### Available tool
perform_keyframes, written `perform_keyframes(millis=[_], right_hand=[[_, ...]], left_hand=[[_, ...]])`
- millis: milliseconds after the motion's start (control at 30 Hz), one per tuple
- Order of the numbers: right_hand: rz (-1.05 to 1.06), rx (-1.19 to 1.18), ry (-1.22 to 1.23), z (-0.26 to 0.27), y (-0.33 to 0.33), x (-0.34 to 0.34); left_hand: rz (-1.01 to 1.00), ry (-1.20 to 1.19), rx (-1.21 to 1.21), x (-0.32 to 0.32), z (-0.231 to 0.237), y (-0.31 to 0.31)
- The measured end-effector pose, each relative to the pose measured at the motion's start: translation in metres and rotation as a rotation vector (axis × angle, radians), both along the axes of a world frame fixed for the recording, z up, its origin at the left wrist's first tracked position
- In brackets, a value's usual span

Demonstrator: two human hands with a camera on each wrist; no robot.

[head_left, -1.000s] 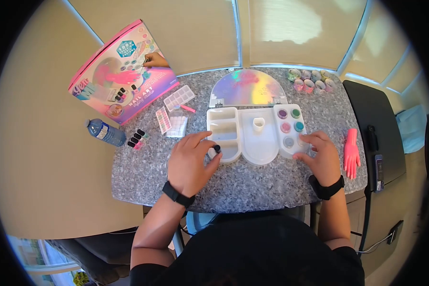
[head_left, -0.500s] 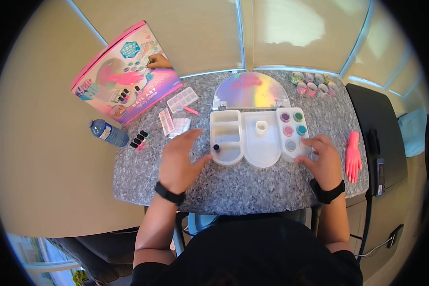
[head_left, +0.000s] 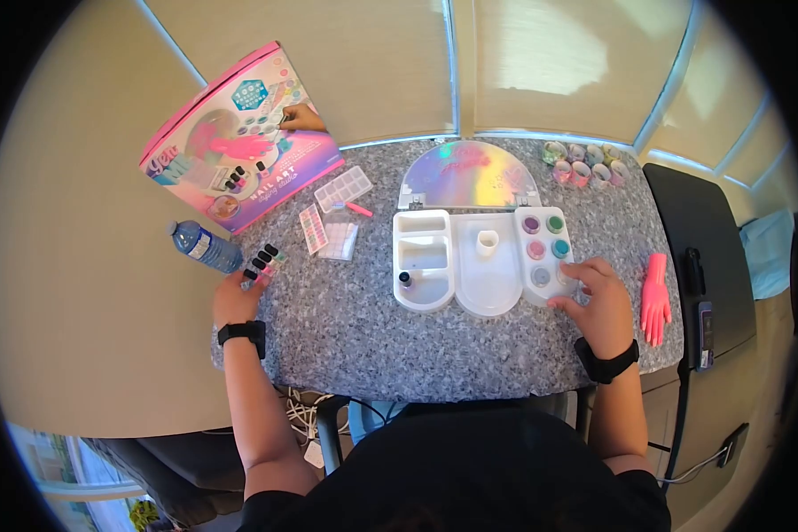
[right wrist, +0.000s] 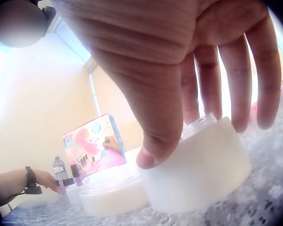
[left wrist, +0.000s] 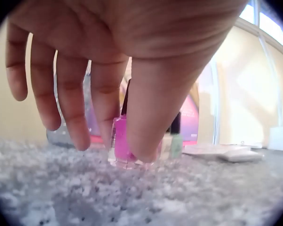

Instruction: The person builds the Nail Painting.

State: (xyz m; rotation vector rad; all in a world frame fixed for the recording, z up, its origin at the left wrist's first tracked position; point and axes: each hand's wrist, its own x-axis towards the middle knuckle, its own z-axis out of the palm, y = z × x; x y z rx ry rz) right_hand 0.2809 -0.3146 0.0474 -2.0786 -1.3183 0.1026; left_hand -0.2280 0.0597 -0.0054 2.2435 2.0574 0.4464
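Note:
At the counter's left side, my left hand (head_left: pixel 237 300) pinches a magenta nail polish bottle (left wrist: pixel 119 136) between thumb and forefinger; the bottle's base is at the counter top. Other black-capped polish bottles (head_left: pixel 269 255) stand right beside it. My right hand (head_left: pixel 606 306) holds the rounded front end of the white tray's right section (right wrist: pixel 198 174), thumb on the near wall and fingers across the far side. That section bears purple, green, pink and teal glitter pots (head_left: pixel 531 225). One dark-capped polish bottle (head_left: pixel 405 281) stands in the front left compartment of the tray.
A nail art box (head_left: pixel 248 151) leans at the back left, near a water bottle (head_left: pixel 206 246). Gem palettes (head_left: pixel 343 189) and a pink tool (head_left: pixel 358 209) lie beside the tray. Small cups (head_left: pixel 580 173) sit back right; a pink model hand (head_left: pixel 655 301) lies right.
My left hand let go of the dark-capped bottle in the tray, moved left to the row of polish bottles and took hold of one. My right hand stays at the tray.

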Motion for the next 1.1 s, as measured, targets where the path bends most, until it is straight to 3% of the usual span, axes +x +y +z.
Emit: perform_keyframes(millis=[133,267,400,500,667,1100], right_hand=[[-0.014,0.002,-0.003,0.003,-0.001,-0.001],[0.001,0.008,-0.022,0.001,-0.001,-0.001],[-0.023,-0.022,0.003,0.002,-0.001,-0.002],[0.006,0.012,0.002,0.001,-0.001,-0.002],[-0.003,0.003,-0.003,0.0,-0.002,-0.002],[-0.031,-0.006,0.003,0.0,-0.002,-0.008]], left_hand=[[-0.058,-0.049,0.011,0.012,0.042,-0.047],[-0.584,-0.507,0.178,0.095,0.1,-0.124],[-0.974,-0.436,0.057,0.166,0.119,-0.16],[-1.118,-0.286,0.078,0.197,0.102,-0.154],[-1.115,-0.133,0.146,0.216,0.075,-0.13],[-1.059,-0.064,0.131,0.214,0.054,-0.115]])
